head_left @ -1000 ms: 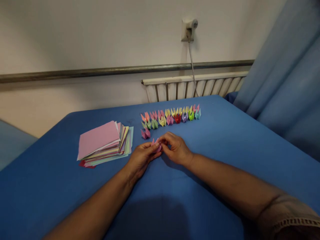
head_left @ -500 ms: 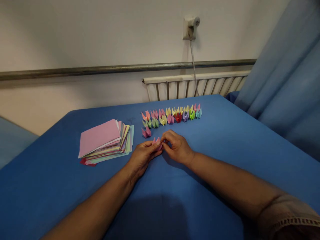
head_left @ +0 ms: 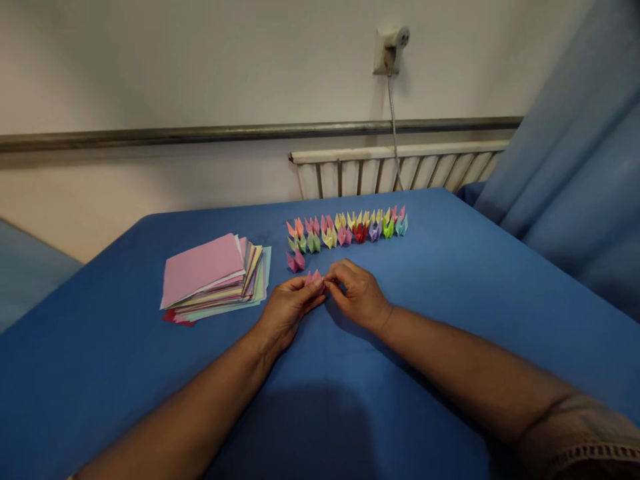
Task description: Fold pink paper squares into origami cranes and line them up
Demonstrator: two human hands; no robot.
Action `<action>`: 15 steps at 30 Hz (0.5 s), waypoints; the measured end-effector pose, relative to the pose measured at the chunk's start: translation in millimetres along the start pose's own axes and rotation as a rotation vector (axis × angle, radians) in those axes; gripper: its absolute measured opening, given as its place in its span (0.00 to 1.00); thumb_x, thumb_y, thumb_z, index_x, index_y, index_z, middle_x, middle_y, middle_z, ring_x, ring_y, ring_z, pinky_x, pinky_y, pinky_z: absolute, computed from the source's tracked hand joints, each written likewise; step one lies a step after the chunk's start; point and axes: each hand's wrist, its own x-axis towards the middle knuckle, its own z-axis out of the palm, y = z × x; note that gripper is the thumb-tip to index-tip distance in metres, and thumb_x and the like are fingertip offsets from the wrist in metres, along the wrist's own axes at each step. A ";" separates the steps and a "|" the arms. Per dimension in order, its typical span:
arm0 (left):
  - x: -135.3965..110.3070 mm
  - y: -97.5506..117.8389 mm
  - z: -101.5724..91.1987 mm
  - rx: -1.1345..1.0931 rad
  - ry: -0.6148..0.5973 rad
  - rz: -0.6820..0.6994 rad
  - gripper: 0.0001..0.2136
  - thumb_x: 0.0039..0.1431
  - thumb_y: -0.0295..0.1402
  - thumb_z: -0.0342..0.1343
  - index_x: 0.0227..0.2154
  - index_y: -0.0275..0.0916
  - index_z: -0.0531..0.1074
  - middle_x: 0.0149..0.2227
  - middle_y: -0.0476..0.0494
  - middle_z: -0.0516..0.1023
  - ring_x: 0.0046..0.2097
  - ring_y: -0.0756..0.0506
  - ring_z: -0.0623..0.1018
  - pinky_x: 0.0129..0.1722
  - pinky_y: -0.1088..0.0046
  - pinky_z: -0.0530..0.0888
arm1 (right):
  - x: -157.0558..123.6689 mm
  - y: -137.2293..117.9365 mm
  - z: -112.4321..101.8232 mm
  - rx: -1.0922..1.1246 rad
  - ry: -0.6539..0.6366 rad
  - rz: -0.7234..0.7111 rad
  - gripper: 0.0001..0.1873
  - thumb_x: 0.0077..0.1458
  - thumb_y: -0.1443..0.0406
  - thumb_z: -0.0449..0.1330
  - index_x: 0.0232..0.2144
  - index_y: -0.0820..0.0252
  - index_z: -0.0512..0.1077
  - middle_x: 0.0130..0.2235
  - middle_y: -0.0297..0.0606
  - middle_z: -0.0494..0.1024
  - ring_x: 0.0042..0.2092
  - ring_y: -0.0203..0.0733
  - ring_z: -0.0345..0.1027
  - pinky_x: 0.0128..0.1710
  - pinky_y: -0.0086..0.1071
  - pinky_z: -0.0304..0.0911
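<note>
My left hand (head_left: 286, 310) and my right hand (head_left: 359, 293) meet at the middle of the blue table (head_left: 450, 287). Both pinch a small pink folded paper piece (head_left: 315, 277), which rests low on the table between the fingertips. Just beyond it lies a single magenta folded piece (head_left: 295, 261). Behind that stand two rows of small folded paper pieces (head_left: 347, 229) in several colours. To the left of my left hand sits a stack of coloured paper sheets (head_left: 213, 278) with a pink sheet on top.
A white radiator (head_left: 395, 173) and a grey rail run along the wall behind the table. A wall socket (head_left: 390, 50) holds a plug whose cable hangs down. Blue fabric (head_left: 575, 153) rises at the right.
Both hands stay on the pink folded piece with only small finger shifts. The view has drifted slightly, so everything sits a little right and higher in the picture.
</note>
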 end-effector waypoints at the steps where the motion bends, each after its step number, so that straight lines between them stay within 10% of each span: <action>1: -0.1 0.0 0.3 -0.004 -0.002 0.005 0.11 0.42 0.32 0.70 0.27 0.34 0.76 0.30 0.48 0.78 0.36 0.52 0.77 0.44 0.76 0.73 | -0.1 -0.5 0.2 0.003 0.007 0.001 0.05 0.57 0.70 0.53 0.33 0.58 0.68 0.37 0.40 0.73 0.40 0.42 0.67 0.43 0.36 0.64; 15: -2.4 1.3 4.7 -0.022 0.007 0.040 0.11 0.39 0.31 0.71 0.25 0.34 0.76 0.28 0.49 0.77 0.33 0.53 0.76 0.43 0.77 0.73 | 1.6 -0.5 4.8 0.111 0.072 0.057 0.07 0.51 0.73 0.57 0.30 0.56 0.69 0.38 0.39 0.73 0.43 0.41 0.69 0.45 0.37 0.66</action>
